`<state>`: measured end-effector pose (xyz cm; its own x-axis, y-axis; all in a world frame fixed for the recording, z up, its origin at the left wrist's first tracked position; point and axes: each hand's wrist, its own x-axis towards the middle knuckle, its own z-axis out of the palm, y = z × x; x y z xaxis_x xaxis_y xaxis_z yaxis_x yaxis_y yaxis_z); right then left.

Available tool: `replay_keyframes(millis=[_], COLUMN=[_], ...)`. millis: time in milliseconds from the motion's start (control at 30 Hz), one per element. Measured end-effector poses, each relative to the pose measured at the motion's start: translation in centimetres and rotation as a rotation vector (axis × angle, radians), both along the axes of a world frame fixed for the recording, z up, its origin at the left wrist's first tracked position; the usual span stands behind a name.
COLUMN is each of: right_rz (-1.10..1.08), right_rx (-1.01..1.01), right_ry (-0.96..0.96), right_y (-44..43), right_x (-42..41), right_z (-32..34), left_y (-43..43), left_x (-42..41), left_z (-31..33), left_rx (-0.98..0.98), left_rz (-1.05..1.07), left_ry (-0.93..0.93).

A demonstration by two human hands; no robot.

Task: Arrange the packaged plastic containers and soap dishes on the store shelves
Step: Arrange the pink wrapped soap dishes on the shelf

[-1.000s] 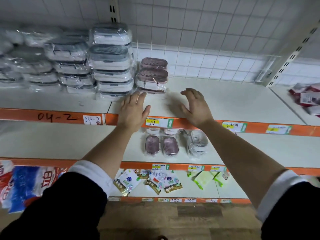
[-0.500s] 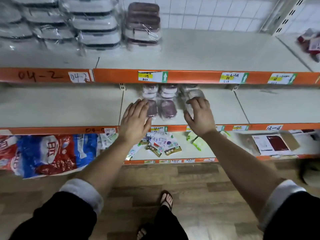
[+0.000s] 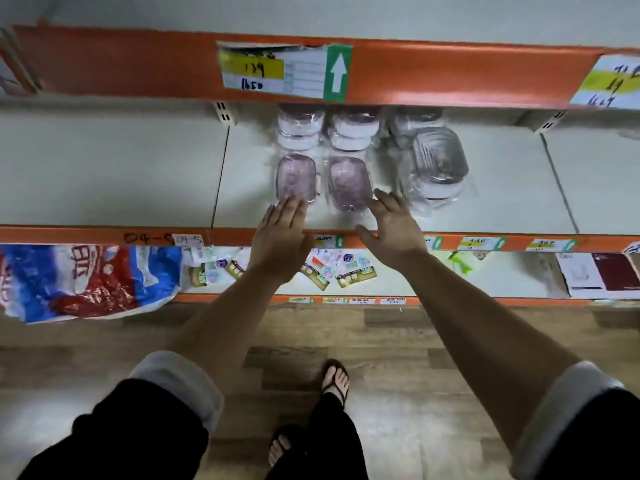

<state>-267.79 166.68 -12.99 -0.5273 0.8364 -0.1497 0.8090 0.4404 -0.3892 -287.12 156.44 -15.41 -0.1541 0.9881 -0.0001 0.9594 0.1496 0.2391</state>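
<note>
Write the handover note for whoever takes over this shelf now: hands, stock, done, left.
Left hand: open, empty, fingertips at the front edge of the left pink dish. Right hand: open, empty, beside the right pink dish.
Both dishes lie at the front of the middle shelf, wrapped stacks behind them, grey dish pack to their right, askew.
Done: stock is on the shelf.
Left: probably squaring the front dishes and the grey pack.

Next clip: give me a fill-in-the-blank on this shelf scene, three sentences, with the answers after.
1. The white arrow on the green label tab points ___.
2. Fingertips of the left hand reach the wrapped pink-lidded soap dish lying ___ of its twin, near the right hand.
3. The metal shelf edge bearing that tab is coloured ___.
Answers: up; left; orange.
</note>
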Motion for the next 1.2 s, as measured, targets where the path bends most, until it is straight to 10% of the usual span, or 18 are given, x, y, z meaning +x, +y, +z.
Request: replay_keyframes(millis=[600, 1200], right_rz=[-0.221, -0.214], right_rx=[0.137, 0.318], right_ry=[-0.015, 0.326], right_y=[3.6, -10.8], right_x=[-5.5, 1.4], right_z=[-4.9, 9.1], left_y=[6.7, -10.2], left_x=[-2.3, 0.5], left_z=[-3.5, 10.8], left_rx=[0.111, 0.399], left_rz=[0.338, 0.116], left_ry=[-0.225, -0.282])
